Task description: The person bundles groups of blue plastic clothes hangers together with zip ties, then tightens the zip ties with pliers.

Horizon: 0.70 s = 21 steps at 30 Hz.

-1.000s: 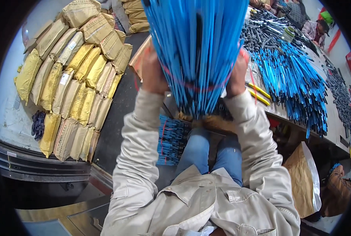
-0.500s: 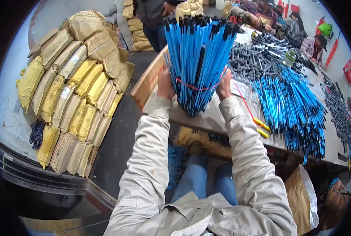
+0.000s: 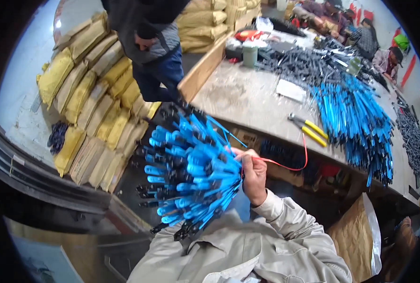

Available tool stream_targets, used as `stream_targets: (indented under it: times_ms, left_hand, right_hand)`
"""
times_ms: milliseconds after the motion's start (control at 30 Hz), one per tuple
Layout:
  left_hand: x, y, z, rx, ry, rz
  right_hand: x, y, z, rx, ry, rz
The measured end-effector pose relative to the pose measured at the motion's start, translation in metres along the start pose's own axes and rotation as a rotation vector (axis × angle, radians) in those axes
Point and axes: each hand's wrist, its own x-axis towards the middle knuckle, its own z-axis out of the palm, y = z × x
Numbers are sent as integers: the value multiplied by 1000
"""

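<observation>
A thick bundle of thin blue strips with black ends is tilted over on its side in front of my chest, its ends fanned out to the left and toward me. My right hand is closed on a red string at the narrowed part of the bundle. The string's free length loops off to the right. My left sleeve shows below the bundle, while the left hand is hidden behind the strips.
A wooden-edged worktable holds yellow-handled pliers, a pile of blue strips and grey parts. Stacked sacks stand left. A standing person is beyond the bundle. A brown paper bag is at right.
The bundle has come off the table edge toward me and tipped from upright onto its side. My right hand has moved down with it; my left hand has gone out of sight.
</observation>
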Motion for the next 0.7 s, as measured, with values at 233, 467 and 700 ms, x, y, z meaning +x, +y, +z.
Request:
stream_targets:
  times_ms: [233,467,700]
  left_hand:
    - [-216,49,14,-619,239,-335]
    - [-198,94,41,-88,233,-612]
    - [-168,95,64,291,228,-698]
  right_hand:
    - [-105,24,-19,46,-253,349]
    - [-107,22,-18,109,33,479]
    - [-108,23,-12,-148,-59,412]
